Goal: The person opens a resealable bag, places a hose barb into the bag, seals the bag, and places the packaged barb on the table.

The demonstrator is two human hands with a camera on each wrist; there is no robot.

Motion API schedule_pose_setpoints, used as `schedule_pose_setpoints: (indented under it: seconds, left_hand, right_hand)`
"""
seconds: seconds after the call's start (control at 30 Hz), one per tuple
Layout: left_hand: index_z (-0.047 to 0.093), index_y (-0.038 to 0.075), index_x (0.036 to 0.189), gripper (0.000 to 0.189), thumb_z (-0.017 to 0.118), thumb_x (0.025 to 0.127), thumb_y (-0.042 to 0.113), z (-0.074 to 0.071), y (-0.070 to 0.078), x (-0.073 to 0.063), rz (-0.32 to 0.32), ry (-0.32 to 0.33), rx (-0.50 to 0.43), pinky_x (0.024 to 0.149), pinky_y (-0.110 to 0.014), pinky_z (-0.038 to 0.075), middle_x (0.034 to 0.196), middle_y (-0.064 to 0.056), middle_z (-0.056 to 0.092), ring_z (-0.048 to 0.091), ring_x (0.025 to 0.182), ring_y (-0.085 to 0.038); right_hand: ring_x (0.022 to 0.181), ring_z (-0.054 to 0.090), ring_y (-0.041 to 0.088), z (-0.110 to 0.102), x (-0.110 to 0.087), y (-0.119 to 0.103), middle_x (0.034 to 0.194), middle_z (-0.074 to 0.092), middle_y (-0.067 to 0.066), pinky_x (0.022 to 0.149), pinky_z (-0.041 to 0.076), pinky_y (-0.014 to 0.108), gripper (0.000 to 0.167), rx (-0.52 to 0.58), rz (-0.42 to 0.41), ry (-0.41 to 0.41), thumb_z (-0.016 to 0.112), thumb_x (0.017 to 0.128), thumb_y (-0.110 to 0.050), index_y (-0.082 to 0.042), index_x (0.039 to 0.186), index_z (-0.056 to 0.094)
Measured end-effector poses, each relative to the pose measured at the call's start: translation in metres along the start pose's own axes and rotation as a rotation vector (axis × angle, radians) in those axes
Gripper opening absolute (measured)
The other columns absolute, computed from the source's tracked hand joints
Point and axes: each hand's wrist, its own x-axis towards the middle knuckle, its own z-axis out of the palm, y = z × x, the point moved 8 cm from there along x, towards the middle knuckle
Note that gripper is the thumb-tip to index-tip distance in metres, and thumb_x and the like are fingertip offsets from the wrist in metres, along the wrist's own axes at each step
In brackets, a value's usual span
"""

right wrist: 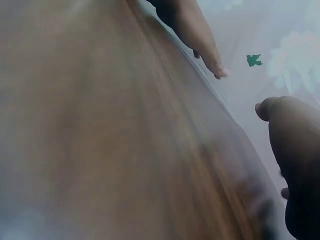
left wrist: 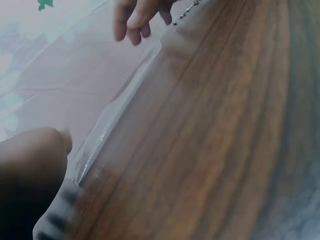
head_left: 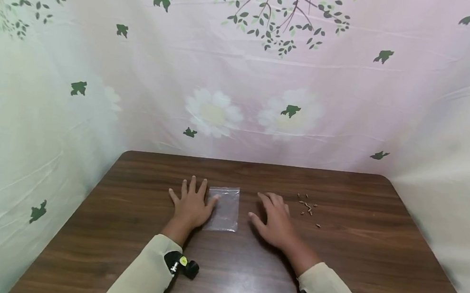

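A clear plastic zip bag [head_left: 226, 215] lies flat near the middle of the wooden table. My left hand [head_left: 191, 208] is spread with straight fingers at the bag's left side, its thumb over the bag's upper left part. To the right of the bag, apart from it, my right hand [head_left: 274, 221] is held with relaxed, slightly bent fingers and nothing in them. Beyond its fingers several small brass-coloured pieces [head_left: 308, 206] lie scattered, too small to identify. In the left wrist view the bag [left wrist: 112, 117] appears edge-on beside the left thumb [left wrist: 40, 150].
The brown wooden table [head_left: 356, 264] has rounded far corners. A pale fabric curtain [head_left: 242, 75] with printed leaves, birds and flowers hangs behind it and along both sides. Small black cameras are strapped at both wrists, near the light sleeves [head_left: 144, 270].
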Motion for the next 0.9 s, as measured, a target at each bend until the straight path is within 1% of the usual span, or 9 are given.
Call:
schedule_pose_setpoints:
  seconds: [0.1, 0.23, 0.3, 0.4, 0.53, 0.67, 0.77, 0.9]
  left_hand:
    - [0.034, 0.018, 0.172, 0.076, 0.04, 0.112, 0.063, 0.003, 0.001, 0.001, -0.005, -0.015, -0.008, 0.124, -0.086, 0.0, 0.181, -0.021, 0.023, 0.013, 0.169, -0.05]
    - [0.04, 0.015, 0.169, 0.072, 0.043, 0.113, 0.06, 0.003, 0.0, 0.005, -0.019, 0.005, -0.024, 0.125, -0.085, 0.002, 0.178, -0.022, 0.029, 0.017, 0.168, -0.051]
    - [0.042, 0.015, 0.168, 0.072, 0.045, 0.112, 0.06, 0.003, -0.001, 0.007, -0.021, 0.011, -0.029, 0.126, -0.084, 0.004, 0.178, -0.023, 0.029, 0.017, 0.168, -0.051]
    - [0.045, 0.015, 0.166, 0.067, 0.047, 0.113, 0.056, 0.003, 0.0, 0.009, -0.015, 0.014, -0.05, 0.126, -0.084, 0.005, 0.178, -0.024, 0.029, 0.016, 0.168, -0.052]
    - [0.051, 0.013, 0.162, 0.06, 0.051, 0.113, 0.047, 0.002, 0.002, 0.011, -0.011, 0.035, -0.087, 0.126, -0.085, 0.006, 0.175, -0.026, 0.032, 0.017, 0.167, -0.053]
    - [0.053, 0.014, 0.16, 0.058, 0.054, 0.112, 0.046, 0.003, 0.003, 0.011, -0.017, 0.038, -0.105, 0.126, -0.085, 0.004, 0.175, -0.026, 0.033, 0.016, 0.167, -0.053]
    - [0.055, 0.015, 0.158, 0.055, 0.057, 0.111, 0.044, 0.003, 0.003, 0.01, -0.029, 0.035, -0.128, 0.126, -0.084, 0.003, 0.175, -0.024, 0.034, 0.015, 0.167, -0.053]
    - [0.06, 0.016, 0.149, 0.045, 0.061, 0.111, 0.038, 0.002, 0.005, 0.009, -0.03, 0.044, -0.171, 0.126, -0.084, 0.002, 0.174, -0.023, 0.036, 0.016, 0.167, -0.053]
  right_hand:
    - [0.14, 0.055, 0.037, 0.008, 0.011, 0.002, 0.147, 0.063, 0.017, 0.11, 0.045, 0.062, 0.066, 0.012, 0.021, -0.021, 0.074, 0.103, -0.04, -0.003, 0.155, 0.057]
    - [0.135, 0.057, 0.034, 0.022, 0.028, 0.003, 0.14, 0.066, 0.013, 0.103, 0.043, 0.056, 0.062, 0.028, 0.046, -0.069, 0.07, 0.106, -0.043, -0.004, 0.153, 0.058]
    - [0.134, 0.057, 0.034, 0.026, 0.035, 0.003, 0.139, 0.065, 0.013, 0.101, 0.042, 0.055, 0.06, 0.03, 0.06, -0.082, 0.069, 0.106, -0.044, -0.005, 0.151, 0.06]
    - [0.13, 0.057, 0.033, 0.029, 0.043, 0.002, 0.137, 0.065, 0.012, 0.097, 0.04, 0.053, 0.056, 0.017, 0.07, -0.081, 0.071, 0.104, -0.044, -0.007, 0.146, 0.065]
    - [0.126, 0.058, 0.033, 0.031, 0.05, 0.001, 0.134, 0.065, 0.011, 0.093, 0.039, 0.05, 0.054, 0.002, 0.06, -0.085, 0.073, 0.103, -0.045, -0.008, 0.143, 0.069]
    - [0.126, 0.058, 0.033, 0.034, 0.054, -0.001, 0.134, 0.065, 0.011, 0.091, 0.037, 0.049, 0.055, -0.004, 0.052, -0.116, 0.074, 0.102, -0.046, -0.009, 0.143, 0.069]
    - [0.127, 0.057, 0.033, 0.038, 0.056, -0.001, 0.135, 0.063, 0.011, 0.092, 0.035, 0.05, 0.057, 0.002, 0.052, -0.148, 0.075, 0.102, -0.048, -0.01, 0.144, 0.069]
    - [0.128, 0.055, 0.033, 0.04, 0.056, -0.001, 0.137, 0.062, 0.011, 0.095, 0.034, 0.051, 0.059, 0.001, 0.056, -0.161, 0.077, 0.1, -0.05, -0.012, 0.145, 0.068]
